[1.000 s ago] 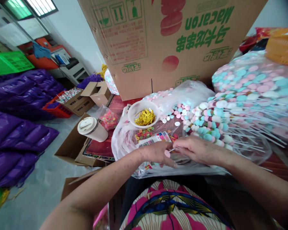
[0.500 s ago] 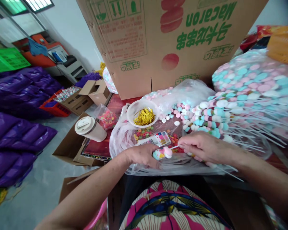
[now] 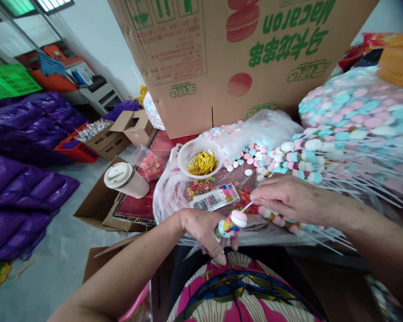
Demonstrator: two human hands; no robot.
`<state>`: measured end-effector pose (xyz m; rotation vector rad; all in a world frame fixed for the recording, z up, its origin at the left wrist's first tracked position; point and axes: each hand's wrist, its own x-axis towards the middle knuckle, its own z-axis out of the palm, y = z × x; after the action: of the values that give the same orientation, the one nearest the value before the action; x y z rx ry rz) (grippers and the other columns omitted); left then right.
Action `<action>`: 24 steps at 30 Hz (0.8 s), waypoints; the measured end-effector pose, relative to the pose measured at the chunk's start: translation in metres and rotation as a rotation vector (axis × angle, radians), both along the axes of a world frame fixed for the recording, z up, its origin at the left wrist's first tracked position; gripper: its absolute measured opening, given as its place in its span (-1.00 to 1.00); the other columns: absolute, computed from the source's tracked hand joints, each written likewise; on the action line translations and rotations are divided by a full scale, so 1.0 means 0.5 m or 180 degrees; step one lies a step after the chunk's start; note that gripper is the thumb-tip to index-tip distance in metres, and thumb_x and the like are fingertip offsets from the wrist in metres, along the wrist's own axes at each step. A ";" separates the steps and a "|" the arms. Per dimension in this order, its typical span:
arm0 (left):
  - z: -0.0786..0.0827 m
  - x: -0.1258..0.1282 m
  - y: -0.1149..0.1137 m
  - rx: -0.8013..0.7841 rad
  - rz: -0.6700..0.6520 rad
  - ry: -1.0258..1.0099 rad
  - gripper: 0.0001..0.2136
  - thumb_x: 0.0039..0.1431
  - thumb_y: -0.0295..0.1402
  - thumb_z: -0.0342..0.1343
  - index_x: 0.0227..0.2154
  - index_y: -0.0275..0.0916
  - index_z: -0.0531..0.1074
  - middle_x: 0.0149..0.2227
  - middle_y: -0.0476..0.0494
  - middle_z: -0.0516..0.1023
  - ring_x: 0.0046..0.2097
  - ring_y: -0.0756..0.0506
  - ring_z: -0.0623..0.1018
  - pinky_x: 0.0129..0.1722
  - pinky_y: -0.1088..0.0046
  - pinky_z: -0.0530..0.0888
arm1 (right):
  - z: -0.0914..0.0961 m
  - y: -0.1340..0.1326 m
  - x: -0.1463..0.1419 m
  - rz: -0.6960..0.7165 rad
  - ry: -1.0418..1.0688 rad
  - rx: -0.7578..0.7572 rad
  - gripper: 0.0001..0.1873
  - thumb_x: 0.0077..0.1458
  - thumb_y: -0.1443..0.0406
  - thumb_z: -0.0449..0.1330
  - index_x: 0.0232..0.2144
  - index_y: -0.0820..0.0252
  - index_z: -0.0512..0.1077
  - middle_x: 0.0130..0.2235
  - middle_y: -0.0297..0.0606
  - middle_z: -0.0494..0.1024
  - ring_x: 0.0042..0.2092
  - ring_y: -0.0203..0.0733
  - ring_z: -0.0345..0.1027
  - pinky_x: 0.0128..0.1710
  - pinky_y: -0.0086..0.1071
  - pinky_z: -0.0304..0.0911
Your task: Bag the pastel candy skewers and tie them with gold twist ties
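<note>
My left hand [image 3: 206, 230] is closed around a marshmallow skewer [image 3: 238, 218], its pink and white end showing. Below that end is a part with colourful print [image 3: 229, 226], perhaps a wrapper; a clear tail of film sticks out under the hand. With finger and thumb, my right hand [image 3: 278, 197] pinches the skewer's thin white stick [image 3: 247, 206]. Just behind lies a stack of printed packets [image 3: 211, 199] on clear plastic film. Beside and below my right hand lie finished-looking marshmallow skewers [image 3: 292, 226], sticks pointing right.
A white bowl [image 3: 188, 152] holds gold twist ties. Loose marshmallows [image 3: 248, 172] and ring-shaped cereal pieces [image 3: 201, 185] lie around it. A lidded cup [image 3: 134, 183] stands left. A big carton [image 3: 215, 103] rises behind; a large bag of marshmallows [image 3: 366, 100] sits right.
The skewer has tilted upward and shifted slightly right, showing more of its printed part. My left hand has turned, its thumb now lower. My right hand stays on the stick.
</note>
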<state>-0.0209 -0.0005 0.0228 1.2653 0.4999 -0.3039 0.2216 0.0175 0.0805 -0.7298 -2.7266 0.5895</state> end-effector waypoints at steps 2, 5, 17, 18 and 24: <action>0.006 -0.008 0.000 -0.0002 0.0021 -0.0092 -0.44 -0.38 -0.21 0.45 -0.23 -0.27 0.44 -0.56 0.07 0.47 -0.56 0.04 0.44 -0.56 0.54 0.40 | 0.001 -0.002 0.001 0.0044 0.0031 0.0030 -0.67 0.22 0.37 -0.09 -0.55 0.20 0.31 -0.55 -0.38 0.34 -0.49 -0.36 0.18 -0.43 -0.46 0.02; 0.015 -0.022 0.001 0.0027 0.0140 -0.0167 -0.39 -0.28 -0.23 0.42 -0.08 -0.24 0.41 -0.47 0.03 0.53 -0.44 0.00 0.51 -0.40 0.49 0.46 | -0.001 -0.009 0.004 0.0045 -0.0047 0.0045 -0.68 0.22 0.37 -0.08 -0.54 0.20 0.33 -0.55 -0.38 0.35 -0.48 -0.34 0.19 -0.43 -0.45 0.01; 0.031 -0.007 -0.003 0.1037 0.0835 0.0207 -0.59 -0.19 -0.32 0.32 -0.20 -0.29 0.45 -0.50 0.08 0.38 -0.49 0.05 0.35 -0.45 0.56 0.33 | -0.009 -0.020 -0.027 -0.0184 -0.0351 0.0820 -0.73 0.14 0.39 -0.09 -0.54 0.18 0.30 -0.55 -0.32 0.38 -0.49 -0.27 0.18 -0.40 -0.35 -0.04; 0.027 -0.006 -0.003 0.1072 0.0931 0.0243 -0.59 -0.21 -0.31 0.33 -0.22 -0.29 0.45 -0.51 0.08 0.37 -0.49 0.06 0.34 -0.45 0.56 0.33 | -0.008 -0.022 -0.032 -0.0197 -0.0414 0.0810 -0.74 0.13 0.40 -0.08 -0.53 0.19 0.31 -0.54 -0.31 0.40 -0.48 -0.27 0.19 -0.40 -0.34 -0.04; -0.005 0.008 0.004 0.1076 0.1081 0.0275 -0.61 -0.22 -0.25 0.31 -0.28 -0.29 0.42 -0.51 0.09 0.33 -0.53 0.07 0.30 -0.53 0.57 0.26 | -0.042 -0.047 -0.078 -0.0208 -0.0845 0.0364 -0.75 0.09 0.43 -0.04 -0.51 0.23 0.39 -0.52 -0.24 0.48 -0.48 -0.25 0.25 -0.40 -0.34 -0.03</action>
<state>-0.0170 0.0014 0.0202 1.4687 0.8544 0.0152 0.1827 -0.0059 0.0597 -0.9227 -2.9328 0.3394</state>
